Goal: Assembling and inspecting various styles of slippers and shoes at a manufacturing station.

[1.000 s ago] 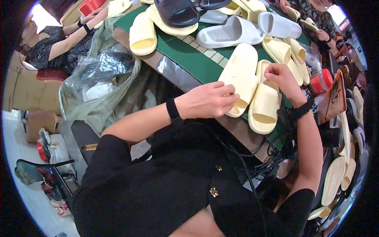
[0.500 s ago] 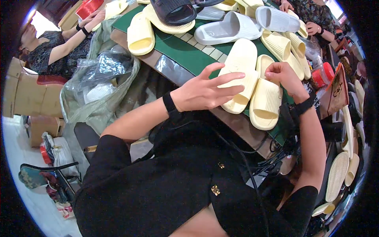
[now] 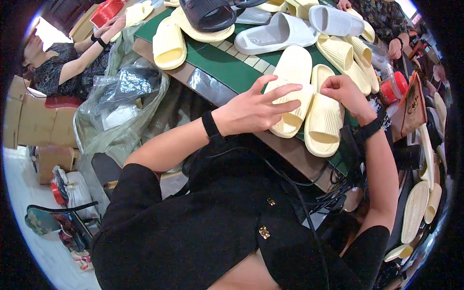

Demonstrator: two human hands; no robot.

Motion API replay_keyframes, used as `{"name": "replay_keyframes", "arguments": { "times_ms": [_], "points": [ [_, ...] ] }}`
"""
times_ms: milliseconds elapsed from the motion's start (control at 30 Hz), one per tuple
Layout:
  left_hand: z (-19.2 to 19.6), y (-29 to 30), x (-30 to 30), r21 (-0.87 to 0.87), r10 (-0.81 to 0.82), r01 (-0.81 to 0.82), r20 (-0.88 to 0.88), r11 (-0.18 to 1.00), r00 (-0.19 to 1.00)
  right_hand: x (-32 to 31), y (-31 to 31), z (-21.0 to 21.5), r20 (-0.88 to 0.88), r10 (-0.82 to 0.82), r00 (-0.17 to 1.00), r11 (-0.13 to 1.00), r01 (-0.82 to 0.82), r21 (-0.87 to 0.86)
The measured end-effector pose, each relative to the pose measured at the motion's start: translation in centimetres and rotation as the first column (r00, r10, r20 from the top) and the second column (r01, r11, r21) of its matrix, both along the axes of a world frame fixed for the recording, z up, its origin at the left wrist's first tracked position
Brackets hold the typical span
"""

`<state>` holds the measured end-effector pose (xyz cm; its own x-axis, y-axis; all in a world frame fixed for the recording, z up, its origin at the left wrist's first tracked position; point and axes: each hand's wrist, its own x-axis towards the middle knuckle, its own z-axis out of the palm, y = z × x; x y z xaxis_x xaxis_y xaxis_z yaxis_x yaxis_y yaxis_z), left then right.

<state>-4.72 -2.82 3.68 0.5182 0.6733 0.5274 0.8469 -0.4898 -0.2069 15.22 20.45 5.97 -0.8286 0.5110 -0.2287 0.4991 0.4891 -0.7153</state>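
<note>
Two pale yellow slide slippers lie side by side in front of me on the green-topped table. My left hand (image 3: 256, 107) is open, fingers spread over the near part of the left slipper (image 3: 292, 63); whether the fingertips touch it I cannot tell. My right hand (image 3: 349, 95) is closed, thumb and forefinger pinched together above the right slipper (image 3: 323, 128), beside the upper edge of its ribbed strap. Anything in that pinch is too small to make out.
Grey slippers (image 3: 270, 36), a black slipper (image 3: 208, 17) and several yellow ones crowd the table's far side. A red-lidded jar (image 3: 394, 86) stands at the right. Two co-workers sit at the far left and far right. Black cables (image 3: 333, 188) hang by the near edge.
My hands barely move; the fingers stay spread on the left and pinched on the right. The far-right co-worker's nearer hand has shifted right and toward me.
</note>
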Motion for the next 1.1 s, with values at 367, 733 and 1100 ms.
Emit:
{"name": "replay_keyframes", "arguments": {
  "times_ms": [367, 733, 1100],
  "points": [
    [-0.5, -0.3, 0.6, -0.127, -0.030, 0.161, 0.686, 0.979, 0.727, -0.5, -1.1, 1.0, -0.042, 0.058, 0.997, 0.998, -0.059, -0.023],
    [1.4, -0.4, 0.6, -0.271, 0.182, -0.045, 0.506, 0.961, 0.843, 0.1, -0.5, -0.2, -0.047, 0.045, 0.998, 0.998, -0.047, -0.040],
    [3.4, -2.8, -0.6, -0.379, 0.469, -0.399, 0.110, 0.835, 0.876, 0.3, -0.5, -0.2, -0.055, 0.076, 0.996, 0.994, -0.080, -0.079]
  ]
}}
